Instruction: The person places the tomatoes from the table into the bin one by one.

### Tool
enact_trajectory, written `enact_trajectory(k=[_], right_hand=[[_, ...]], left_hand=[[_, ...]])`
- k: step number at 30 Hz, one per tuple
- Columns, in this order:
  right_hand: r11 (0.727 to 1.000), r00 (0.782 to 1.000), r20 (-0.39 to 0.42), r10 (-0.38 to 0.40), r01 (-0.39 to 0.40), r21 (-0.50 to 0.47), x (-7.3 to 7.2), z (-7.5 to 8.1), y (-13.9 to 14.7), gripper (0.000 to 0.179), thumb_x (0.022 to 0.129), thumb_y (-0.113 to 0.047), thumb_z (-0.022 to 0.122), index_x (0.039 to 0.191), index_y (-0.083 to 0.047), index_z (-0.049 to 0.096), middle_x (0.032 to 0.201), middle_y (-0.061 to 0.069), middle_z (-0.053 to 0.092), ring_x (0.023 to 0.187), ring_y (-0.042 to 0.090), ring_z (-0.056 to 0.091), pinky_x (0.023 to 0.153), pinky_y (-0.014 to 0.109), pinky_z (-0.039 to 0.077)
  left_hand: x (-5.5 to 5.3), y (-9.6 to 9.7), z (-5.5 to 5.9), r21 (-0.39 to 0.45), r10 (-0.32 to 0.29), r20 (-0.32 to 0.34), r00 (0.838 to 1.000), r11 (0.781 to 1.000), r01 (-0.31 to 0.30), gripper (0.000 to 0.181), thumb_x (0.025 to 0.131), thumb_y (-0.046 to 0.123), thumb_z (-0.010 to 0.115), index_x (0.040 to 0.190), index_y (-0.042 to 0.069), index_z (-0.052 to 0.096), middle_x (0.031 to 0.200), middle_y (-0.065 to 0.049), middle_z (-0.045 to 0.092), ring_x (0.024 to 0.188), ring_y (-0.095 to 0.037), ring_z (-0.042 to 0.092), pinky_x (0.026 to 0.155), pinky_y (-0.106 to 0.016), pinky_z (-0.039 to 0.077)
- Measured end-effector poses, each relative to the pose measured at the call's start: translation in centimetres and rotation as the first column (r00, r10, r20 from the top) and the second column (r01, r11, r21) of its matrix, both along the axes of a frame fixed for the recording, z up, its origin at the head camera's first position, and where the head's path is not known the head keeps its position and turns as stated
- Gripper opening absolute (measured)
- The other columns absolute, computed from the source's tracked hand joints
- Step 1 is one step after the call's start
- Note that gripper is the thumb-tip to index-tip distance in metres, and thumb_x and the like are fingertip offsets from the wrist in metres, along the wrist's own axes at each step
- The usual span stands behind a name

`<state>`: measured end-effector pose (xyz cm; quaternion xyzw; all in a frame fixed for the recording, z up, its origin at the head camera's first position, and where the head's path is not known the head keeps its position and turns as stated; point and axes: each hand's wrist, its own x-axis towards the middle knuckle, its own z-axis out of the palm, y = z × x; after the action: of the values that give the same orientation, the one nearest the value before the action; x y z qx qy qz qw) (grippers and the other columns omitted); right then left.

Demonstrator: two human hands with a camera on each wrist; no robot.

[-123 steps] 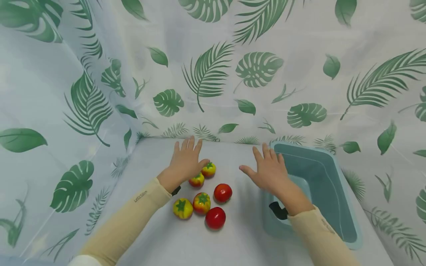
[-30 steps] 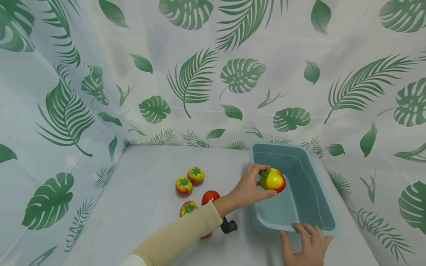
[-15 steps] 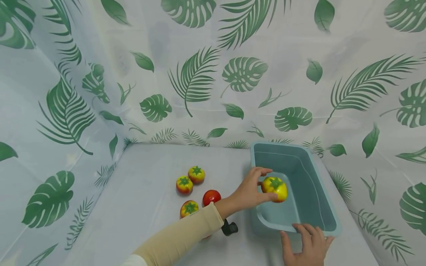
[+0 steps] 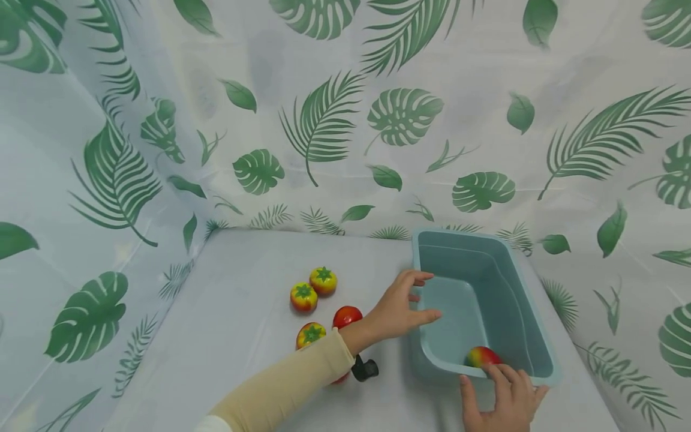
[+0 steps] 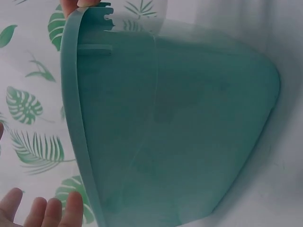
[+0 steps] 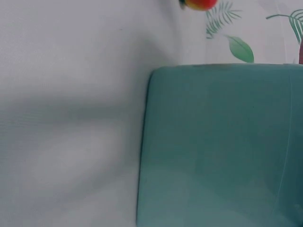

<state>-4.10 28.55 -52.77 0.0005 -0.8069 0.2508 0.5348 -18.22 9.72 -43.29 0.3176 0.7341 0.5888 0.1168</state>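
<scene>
My left hand (image 4: 396, 309) hovers over the near-left side of a blue-green plastic basin (image 4: 453, 312), thumb and fingers spread with nothing between them. Inside the basin, against its near wall, lies a red-and-yellow toy tomato (image 4: 482, 357), partly hidden by the rim. My right hand (image 4: 502, 401) grips the near rim, fingers over the edge and thumb outside. In the left wrist view, fingertips (image 5: 80, 4) pinch the rim at the top, while the left hand's fingers (image 5: 52, 210) show at lower left. The right wrist view is mostly the basin's outer wall (image 6: 213, 142).
Left of the basin, yellow-red tomatoes (image 4: 323, 281) and a red tomato (image 4: 347, 315) sit on the white-covered table (image 4: 248, 270). The left sleeve (image 4: 291, 384) partly covers others. A black wrist camera (image 4: 364, 368) hangs under that wrist. Leaf-print curtain (image 4: 345, 120) encloses the back and left.
The left hand carried a yellow-red tomato from the table over the basin and let it go; it now lies at the near end. Earlier hovering, the right hand came to the near rim and stays there.
</scene>
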Motion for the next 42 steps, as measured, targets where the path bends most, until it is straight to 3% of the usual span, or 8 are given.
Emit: enact_trajectory(k=[9,14,17,23,28,32,36,42], right_hand=[[1.000,1.000,-0.027,0.003,-0.002,0.025,-0.3,0.5,0.2,0.063,0.086,-0.054,0.065,0.086,0.009,0.065,0.084,0.027,0.057,0.075,0.042,0.043,0.104,0.074,0.011],[0.999,0.998,0.042,-0.041,0.041,0.015,0.0,0.3,0.1,0.066,0.086,-0.058,0.063,0.089,0.008,0.065,0.089,0.027,0.059,0.082,0.045,0.046,0.106,0.075,0.005],[0.999,0.998,0.036,-0.043,0.043,-0.009,0.0,-0.1,0.0,0.064,0.084,-0.057,0.065,0.087,0.007,0.066,0.088,0.027,0.060,0.082,0.046,0.047,0.105,0.076,0.003],[1.000,0.999,0.027,-0.024,0.025,-0.016,-0.2,-0.6,-0.1,0.061,0.084,-0.056,0.066,0.084,0.005,0.067,0.085,0.026,0.060,0.079,0.045,0.047,0.104,0.077,0.003],[0.998,0.998,0.028,-0.055,0.055,-0.022,0.0,-0.3,-0.2,0.062,0.085,-0.056,0.065,0.085,0.006,0.067,0.087,0.028,0.061,0.081,0.049,0.048,0.104,0.077,0.003],[0.998,0.998,0.007,-0.057,0.058,-0.033,0.0,0.7,-0.9,0.064,0.087,-0.056,0.064,0.084,0.008,0.065,0.087,0.030,0.059,0.082,0.051,0.047,0.103,0.079,0.002],[0.998,0.998,-0.018,-0.059,0.058,-0.040,0.0,1.8,-1.8,0.064,0.088,-0.055,0.062,0.083,0.009,0.063,0.086,0.031,0.058,0.081,0.052,0.046,0.103,0.079,0.002],[0.997,0.998,0.016,-0.062,0.062,-0.047,0.1,2.0,-2.1,0.065,0.089,-0.056,0.061,0.084,0.009,0.063,0.088,0.031,0.058,0.084,0.052,0.046,0.103,0.078,0.001]], left_hand=[[-0.1,-1.8,-0.1,0.031,0.029,-0.021,0.999,0.999,-0.028,0.063,0.088,0.023,0.074,0.142,0.015,0.042,0.140,-0.002,0.043,0.125,-0.018,0.047,0.097,-0.029,0.049],[0.1,-4.9,-1.9,0.051,0.124,-0.032,0.992,0.991,-0.122,0.061,0.089,0.023,0.073,0.141,0.017,0.042,0.141,0.001,0.043,0.125,-0.016,0.046,0.099,-0.035,0.049],[0.5,-7.2,-3.5,0.031,0.205,-0.076,0.976,0.979,-0.204,0.058,0.089,0.022,0.073,0.139,0.018,0.044,0.140,0.001,0.044,0.125,-0.016,0.046,0.099,-0.039,0.048],[3.2,-11.9,-7.2,-0.157,0.353,-0.171,0.920,0.912,-0.379,0.051,0.085,0.020,0.075,0.131,0.017,0.052,0.133,0.004,0.049,0.119,-0.017,0.051,0.097,-0.045,0.049],[6.5,-13.5,-10.6,-0.331,0.345,-0.313,0.885,0.833,-0.442,0.049,0.082,0.023,0.077,0.126,0.014,0.059,0.129,0.002,0.052,0.121,-0.018,0.048,0.096,-0.044,0.050],[8.2,-13.3,-12.3,-0.388,0.339,-0.398,0.853,0.780,-0.491,0.056,0.080,0.025,0.080,0.130,0.013,0.057,0.133,-0.002,0.050,0.123,-0.022,0.046,0.092,-0.043,0.053],[8.8,-13.1,-13.2,-0.412,0.309,-0.430,0.848,0.769,-0.489,0.062,0.078,0.021,0.082,0.134,0.012,0.055,0.137,-0.004,0.048,0.125,-0.023,0.045,0.094,-0.044,0.051],[8.9,-12.7,-13.8,-0.513,0.222,-0.433,0.874,0.737,-0.441,0.068,0.075,0.016,0.084,0.137,0.014,0.053,0.137,-0.004,0.048,0.125,-0.023,0.044,0.102,-0.044,0.046]])
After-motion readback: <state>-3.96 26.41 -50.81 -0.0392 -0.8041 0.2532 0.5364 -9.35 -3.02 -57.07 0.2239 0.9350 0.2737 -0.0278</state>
